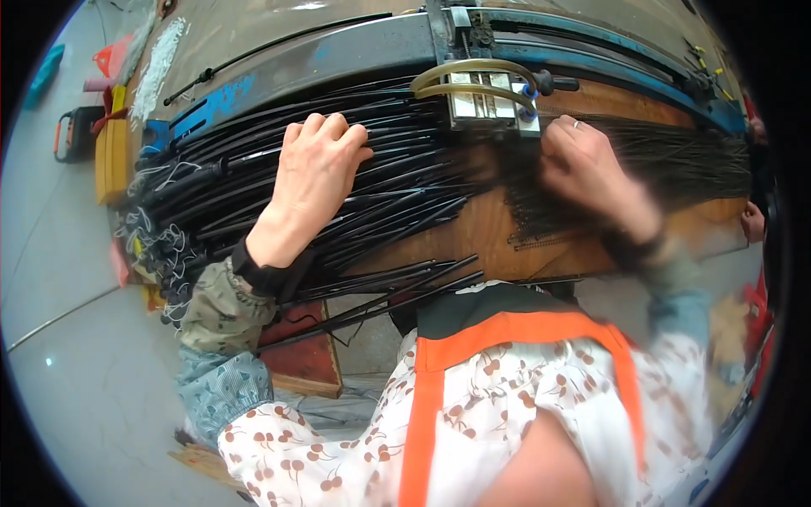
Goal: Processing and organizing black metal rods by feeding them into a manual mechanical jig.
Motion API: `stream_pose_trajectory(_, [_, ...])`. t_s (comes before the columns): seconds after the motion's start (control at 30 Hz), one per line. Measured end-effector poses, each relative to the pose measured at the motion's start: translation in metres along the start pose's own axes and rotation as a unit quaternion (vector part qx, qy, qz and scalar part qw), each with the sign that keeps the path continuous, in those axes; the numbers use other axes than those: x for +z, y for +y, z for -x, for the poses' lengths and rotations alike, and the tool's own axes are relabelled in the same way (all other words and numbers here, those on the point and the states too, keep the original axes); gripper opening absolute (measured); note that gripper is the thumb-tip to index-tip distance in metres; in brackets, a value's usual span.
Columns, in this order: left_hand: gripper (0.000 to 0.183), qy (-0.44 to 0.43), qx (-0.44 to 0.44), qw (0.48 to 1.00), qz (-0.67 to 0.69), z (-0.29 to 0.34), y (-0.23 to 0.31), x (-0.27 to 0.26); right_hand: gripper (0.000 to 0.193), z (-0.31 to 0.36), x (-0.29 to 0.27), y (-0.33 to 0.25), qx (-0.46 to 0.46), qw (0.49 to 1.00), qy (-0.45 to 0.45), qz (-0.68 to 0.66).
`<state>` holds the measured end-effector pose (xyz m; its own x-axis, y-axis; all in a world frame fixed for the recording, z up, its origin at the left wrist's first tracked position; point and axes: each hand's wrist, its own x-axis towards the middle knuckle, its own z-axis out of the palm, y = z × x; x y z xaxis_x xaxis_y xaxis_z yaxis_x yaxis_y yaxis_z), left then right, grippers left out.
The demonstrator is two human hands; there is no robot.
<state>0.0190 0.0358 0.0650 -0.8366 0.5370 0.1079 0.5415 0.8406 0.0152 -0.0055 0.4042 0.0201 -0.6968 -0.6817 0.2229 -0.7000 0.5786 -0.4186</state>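
My left hand point(319, 173) is closed, its fingers curled down over a wide bundle of long black tubes point(397, 182). One slim tube seems to run out from beside its thumb, toward a small metal clamping fixture point(481, 101). Just right of that fixture is my right hand point(583, 160), fingers bent and pressed together, a ring on one of them. Its forearm is smeared by motion. Under and beside this hand lie many thin dark rods point(684, 156), some with a coiled or threaded look. Whatever the right fingers pinch is hidden.
A blue-and-grey metal rail point(338, 55) crosses the back of the wooden table point(422, 241). Curved yellowish hoses point(473, 72) loop over the fixture. White strings hang from the tubes' left ends. A yellow box point(111, 160) stands at left; another person's hand point(752, 221) shows at right.
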Motion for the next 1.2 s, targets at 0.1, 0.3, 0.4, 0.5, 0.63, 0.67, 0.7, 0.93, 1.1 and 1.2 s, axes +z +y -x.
stream_pose_trajectory(0.1, [0.015, 0.043, 0.008, 0.999, 0.0, 0.001, 0.008, 0.012, 0.021, 0.003, 0.0, -0.004, 0.02, 0.999, 0.002, 0.038])
stream_pose_trajectory(0.3, [0.013, 0.053, 0.077, 0.996, 0.004, 0.003, 0.032, 0.015, 0.019, 0.009, 0.013, -0.012, 0.04, 0.999, -0.015, -0.032])
stream_pose_trajectory(0.4, [0.011, -0.059, 0.038, 0.997, -0.043, 0.026, 0.04, 0.016, 0.015, 0.008, 0.014, -0.016, 0.048, 0.996, -0.026, -0.069])
stream_pose_trajectory(0.5, [0.021, -0.123, 0.031, 0.99, -0.065, 0.029, 0.031, 0.018, 0.013, -0.004, 0.022, -0.016, 0.02, 0.994, -0.051, -0.09])
stream_pose_trajectory(0.63, [0.047, -0.097, 0.045, 0.994, 0.029, 0.013, 0.033, 0.018, 0.017, 0.006, 0.013, -0.006, 0.083, 0.994, -0.025, -0.065])
stream_pose_trajectory(0.67, [0.049, -0.07, 0.056, 0.995, 0.041, 0.008, 0.045, 0.009, 0.017, 0.017, 0.009, -0.013, 0.113, 0.991, -0.006, -0.069])
stream_pose_trajectory(0.7, [0.051, -0.05, 0.058, 0.996, 0.055, 0.006, 0.049, 0.003, 0.017, 0.017, 0.006, -0.02, 0.139, 0.984, 0.013, -0.11])
stream_pose_trajectory(0.93, [0.036, 0.042, 0.053, 0.998, -0.003, 0.016, 0.063, -0.007, 0.037, 0.015, 0.04, -0.026, 0.224, 0.925, 0.155, -0.265])
stream_pose_trajectory(1.1, [0.037, 0.075, 0.086, 0.993, -0.044, 0.011, 0.07, -0.025, 0.036, 0.02, 0.029, -0.035, 0.24, 0.898, 0.226, -0.292])
stream_pose_trajectory(1.2, [0.034, 0.076, 0.098, 0.989, -0.084, -0.002, 0.077, -0.034, 0.028, 0.013, 0.034, -0.023, 0.097, 0.904, 0.308, -0.28])
